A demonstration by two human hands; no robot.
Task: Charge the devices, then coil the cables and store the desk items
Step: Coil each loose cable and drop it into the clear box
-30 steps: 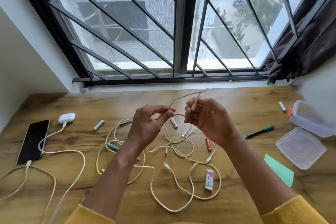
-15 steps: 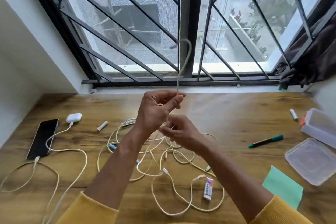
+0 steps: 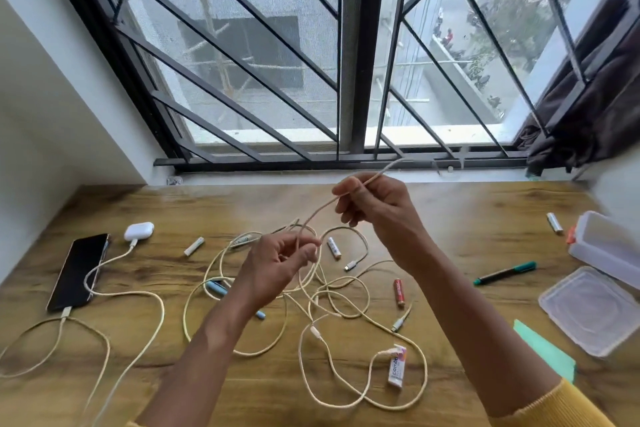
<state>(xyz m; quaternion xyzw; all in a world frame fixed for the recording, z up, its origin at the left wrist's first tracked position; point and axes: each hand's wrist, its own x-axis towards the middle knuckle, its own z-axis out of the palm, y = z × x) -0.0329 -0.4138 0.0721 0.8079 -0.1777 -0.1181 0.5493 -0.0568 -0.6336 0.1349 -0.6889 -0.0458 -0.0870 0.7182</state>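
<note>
On the counter [image 3: 467, 204], a phone [image 3: 78, 270] and an earbud case [image 3: 139, 231] lie at the far left, each with a cable plugged in. Near the middle, the left hand [image 3: 277, 262] pinches a cream cable [image 3: 313, 217] above a tangle of cables [image 3: 311, 305]. The right hand [image 3: 377, 208], higher, has its grip curled round the same cable. A marker [image 3: 505, 273], lid [image 3: 592, 308] and box [image 3: 609, 246] lie at right.

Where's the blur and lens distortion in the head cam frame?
Head view: the cable end past the right hand smears with motion blur; wide-angle bowing bends the window bars and desk edge; daylight from the window, soft shadows, no glare on the phone screen.
</note>
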